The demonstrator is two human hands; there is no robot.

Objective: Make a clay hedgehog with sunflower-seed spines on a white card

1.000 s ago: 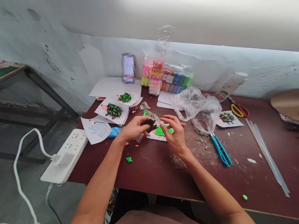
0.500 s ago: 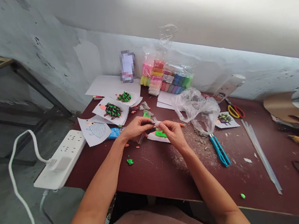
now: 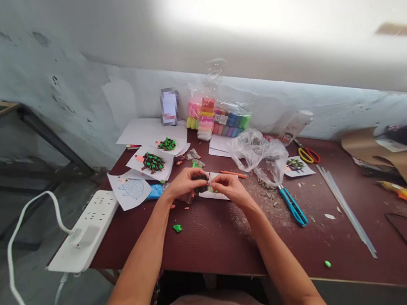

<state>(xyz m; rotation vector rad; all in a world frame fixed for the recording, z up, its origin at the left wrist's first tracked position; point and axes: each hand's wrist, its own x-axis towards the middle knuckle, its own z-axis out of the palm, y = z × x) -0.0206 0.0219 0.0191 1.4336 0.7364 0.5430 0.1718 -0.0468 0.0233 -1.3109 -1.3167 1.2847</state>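
1. The left hand (image 3: 184,185) has its grip closed around a dark lump (image 3: 200,179). The thumb and the fingers press it from two sides.
2. The right hand (image 3: 231,189) has its grip pinched on a clear wrapper (image 3: 213,176), just beside the lump. One second ago these fingers were spread and well apart from it; now they are drawn together.
3. Below both grips, a white card (image 3: 213,197) lies on the counter (image 3: 210,246). Its green shape was easy to see before, but now the hands and the wrapper cover most of it.
4. An orange pencil (image 3: 234,174) lies just beyond the right grip. In the earlier frame the hand was hiding most of it; now nearly all its length is visible.
5. To the left of the left grip there is a blue packet (image 3: 155,192), and nearer to the body a small green piece (image 3: 177,228), which rests as before.
6. To the right of the right grip, the crumpled plastic bag (image 3: 258,149) and the blue-handled tool (image 3: 293,205) also keep their places on the counter.
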